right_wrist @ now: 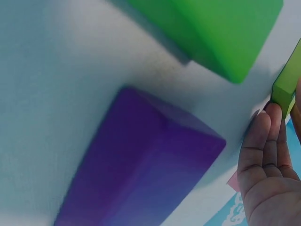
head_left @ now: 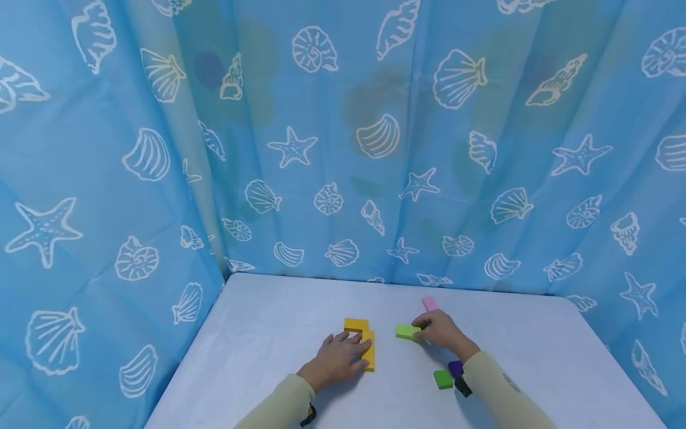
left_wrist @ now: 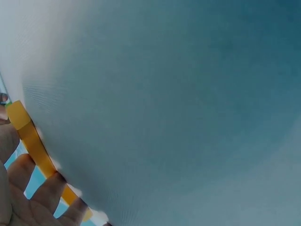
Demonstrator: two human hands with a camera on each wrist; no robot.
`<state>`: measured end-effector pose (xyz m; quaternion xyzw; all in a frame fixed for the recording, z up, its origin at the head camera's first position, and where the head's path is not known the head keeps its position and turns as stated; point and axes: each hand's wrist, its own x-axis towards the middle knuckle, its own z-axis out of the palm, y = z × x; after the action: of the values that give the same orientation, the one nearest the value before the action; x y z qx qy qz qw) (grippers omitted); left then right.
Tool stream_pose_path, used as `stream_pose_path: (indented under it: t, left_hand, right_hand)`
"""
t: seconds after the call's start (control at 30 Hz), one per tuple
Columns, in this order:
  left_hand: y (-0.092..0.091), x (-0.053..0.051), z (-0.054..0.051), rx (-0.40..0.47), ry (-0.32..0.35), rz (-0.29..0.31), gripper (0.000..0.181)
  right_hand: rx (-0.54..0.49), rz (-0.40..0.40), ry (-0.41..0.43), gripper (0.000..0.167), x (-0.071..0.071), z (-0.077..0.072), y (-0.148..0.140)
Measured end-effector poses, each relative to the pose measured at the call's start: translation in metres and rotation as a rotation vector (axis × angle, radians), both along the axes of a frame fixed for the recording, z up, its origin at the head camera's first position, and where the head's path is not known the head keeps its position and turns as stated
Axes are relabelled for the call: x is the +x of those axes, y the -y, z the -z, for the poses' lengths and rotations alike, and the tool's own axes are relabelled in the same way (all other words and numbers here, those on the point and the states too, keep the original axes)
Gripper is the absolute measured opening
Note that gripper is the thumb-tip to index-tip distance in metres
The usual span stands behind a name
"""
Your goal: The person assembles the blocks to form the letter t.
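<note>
In what looks like block-arranging, the left hand rests loosely spread against the long yellow block, while the right hand pinches the light-green block on the white table, the next move probably needing a level, careful slide

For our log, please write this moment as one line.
left hand: touches nearer yellow block; right hand: holds lime block; also: pink block, green block, purple block

Left hand spread, palm down; right hand in pinch (both arms sleeved, stretched forward).
</note>
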<state>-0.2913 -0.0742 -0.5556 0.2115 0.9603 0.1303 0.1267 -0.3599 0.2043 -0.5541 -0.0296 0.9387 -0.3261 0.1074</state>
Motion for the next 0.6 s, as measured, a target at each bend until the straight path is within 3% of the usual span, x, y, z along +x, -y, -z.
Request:
stream_pose_path:
  t: [0.27,0.6]
  left_hand:
    - [0.0012,-0.0016,-0.0042,0.004,-0.001,0.007,0.054]
    - [0.0023,-0.0022,0.002,0.023,0.006,-0.005,0.054]
  right_hand:
    - [-0.073,0.042,0.041,0.03,-0.0073,0.0013,0.0021]
    - [-0.137,0.087,0.041,0.028,-0.0053,0.0061,0.0021]
